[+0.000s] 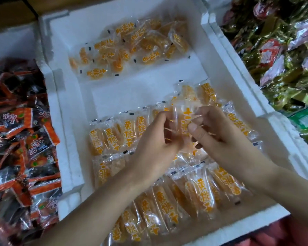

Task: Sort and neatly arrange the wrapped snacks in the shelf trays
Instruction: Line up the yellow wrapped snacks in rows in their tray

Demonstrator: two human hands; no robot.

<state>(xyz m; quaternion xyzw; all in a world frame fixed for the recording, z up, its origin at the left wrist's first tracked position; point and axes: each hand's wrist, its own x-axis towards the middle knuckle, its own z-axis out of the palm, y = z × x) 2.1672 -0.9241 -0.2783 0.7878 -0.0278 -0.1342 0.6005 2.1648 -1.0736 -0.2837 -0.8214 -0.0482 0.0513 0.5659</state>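
A white foam tray (73, 139) holds clear-wrapped orange snacks with yellow lettering. Both hands meet over the tray's middle. My left hand (155, 144) and my right hand (220, 139) together pinch one clear orange snack packet (182, 121), held upright between their fingertips. Below the hands, neat rows of the same packets (199, 194) lie side by side along the near part of the tray. A loose heap of the same packets (132, 48) lies at the far end.
A tray of red-and-black wrapped snacks (20, 144) fills the left side. Gold, green and pink wrapped snacks (283, 55) pile up in the tray at right. A bare strip of white tray floor (132, 93) separates the heap from the rows.
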